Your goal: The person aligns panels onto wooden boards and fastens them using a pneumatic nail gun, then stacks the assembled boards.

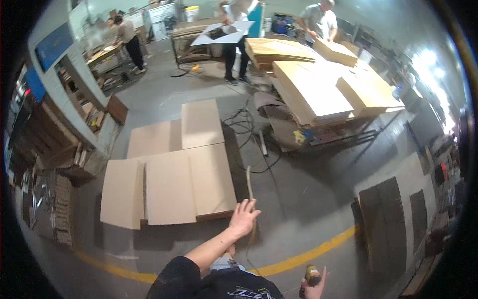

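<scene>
My left hand (243, 219) reaches forward beside the stacked cardboard. Its fingers are closed around a long pale strap (249, 180), which runs on past the fingertips and trails back toward my feet. At the lower right, my right hand (315, 289) grips a yellow-and-black hand tool (312, 273); its exact kind is unclear, and one finger points forward along it. Flat light-brown cardboard sheets (172, 187) lie in a low stack in front of me, to the left of my left hand. Another cardboard sheet (201, 124) lies farther back on the stack.
Dark cables (241, 122) coil on the floor beyond the stack. A bench on the right bears stacked boards (311, 92). One person (236, 35) carries a white panel; another (321, 25) handles boards. Dark flat sheets (381, 222) lie at right. A yellow floor line (311, 251) crosses near me.
</scene>
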`<state>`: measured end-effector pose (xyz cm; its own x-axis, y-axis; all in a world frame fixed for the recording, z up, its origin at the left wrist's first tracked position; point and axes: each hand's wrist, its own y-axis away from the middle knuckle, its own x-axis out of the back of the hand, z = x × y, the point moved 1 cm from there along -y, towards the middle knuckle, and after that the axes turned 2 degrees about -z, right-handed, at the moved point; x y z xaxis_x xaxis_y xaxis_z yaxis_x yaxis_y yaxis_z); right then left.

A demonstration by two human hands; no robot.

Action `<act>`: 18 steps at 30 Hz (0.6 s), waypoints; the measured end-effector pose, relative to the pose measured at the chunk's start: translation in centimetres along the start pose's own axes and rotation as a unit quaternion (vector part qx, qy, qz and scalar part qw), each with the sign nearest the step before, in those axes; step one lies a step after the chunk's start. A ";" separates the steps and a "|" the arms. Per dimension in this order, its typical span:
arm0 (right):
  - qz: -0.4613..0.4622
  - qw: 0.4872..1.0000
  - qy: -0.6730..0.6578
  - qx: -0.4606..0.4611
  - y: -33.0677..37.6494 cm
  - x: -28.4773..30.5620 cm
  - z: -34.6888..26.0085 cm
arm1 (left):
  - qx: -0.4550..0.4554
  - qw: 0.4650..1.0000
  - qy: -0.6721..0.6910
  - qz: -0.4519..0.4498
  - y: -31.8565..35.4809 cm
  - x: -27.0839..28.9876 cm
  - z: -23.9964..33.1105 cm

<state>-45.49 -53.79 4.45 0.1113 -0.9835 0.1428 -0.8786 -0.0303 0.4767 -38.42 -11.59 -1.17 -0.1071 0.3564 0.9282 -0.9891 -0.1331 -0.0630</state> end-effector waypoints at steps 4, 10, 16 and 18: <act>0.096 0.986 0.047 0.129 -2.7 0.5 -3.1 | 0.014 0.989 0.121 -0.088 -2.9 -4.8 -1.2; 0.190 0.980 -0.019 0.048 -7.1 6.2 -3.8 | -0.048 0.921 0.205 -0.328 -6.0 -10.2 7.3; 0.260 0.938 -0.195 0.123 -18.0 12.9 -10.5 | -0.073 0.889 0.205 -0.402 -12.3 -15.7 15.2; 0.276 0.926 -0.185 0.178 -21.8 15.3 -15.2 | -0.079 0.884 0.199 -0.416 -16.3 -16.1 18.6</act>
<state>-17.57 -65.47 9.42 -0.5098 -0.8583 -0.0587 -0.8588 0.5036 0.0940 -18.73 -32.36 -8.33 0.6680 0.5712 0.4769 -0.7405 0.4472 0.5016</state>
